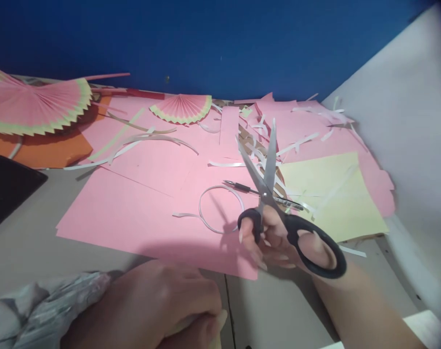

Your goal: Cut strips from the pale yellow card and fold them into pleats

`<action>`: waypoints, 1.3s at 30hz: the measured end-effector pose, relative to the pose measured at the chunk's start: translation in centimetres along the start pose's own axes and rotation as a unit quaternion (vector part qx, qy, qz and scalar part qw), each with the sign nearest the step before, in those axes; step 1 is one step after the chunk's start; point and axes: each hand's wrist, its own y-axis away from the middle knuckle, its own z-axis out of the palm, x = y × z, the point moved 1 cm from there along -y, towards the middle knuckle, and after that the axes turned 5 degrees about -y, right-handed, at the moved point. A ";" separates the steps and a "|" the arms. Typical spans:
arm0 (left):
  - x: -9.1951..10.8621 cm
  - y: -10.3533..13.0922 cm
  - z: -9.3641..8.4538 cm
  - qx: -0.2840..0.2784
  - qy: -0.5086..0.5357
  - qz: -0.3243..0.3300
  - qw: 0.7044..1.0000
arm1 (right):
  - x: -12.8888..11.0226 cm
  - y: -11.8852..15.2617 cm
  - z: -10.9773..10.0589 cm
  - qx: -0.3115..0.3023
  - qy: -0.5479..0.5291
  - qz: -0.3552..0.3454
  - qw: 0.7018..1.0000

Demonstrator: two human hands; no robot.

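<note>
I see the scissors [265, 195], blades apart, above the pink paper [133, 208], the right hand [276, 240] hooked through both loops, the surest hold; they should feel light, rigid, slick-bladed. The left hand [169, 293] curls inward, its grip unreadable. A white wall [398, 87] bounds the right; the bench [271, 312] offers room between the hands.

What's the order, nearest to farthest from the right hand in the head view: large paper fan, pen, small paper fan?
1. Pen: just beyond the right hand, partly behind the scissors.
2. Small paper fan: farther back, to the hand's left.
3. Large paper fan: at the view's left edge.
</note>
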 end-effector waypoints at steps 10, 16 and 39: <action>-0.8 -0.1 0.4 0.059 -0.103 -0.066 0.991 | -2.0 1.6 -1.9 0.349 0.408 0.058 0.842; -1.1 -0.2 -0.4 0.061 -0.202 -0.032 0.977 | -3.8 3.3 -6.0 0.463 0.583 0.176 0.644; -0.8 -0.5 -2.2 0.119 -0.320 -0.008 0.940 | 0.6 -3.8 4.0 0.152 0.709 -0.098 0.681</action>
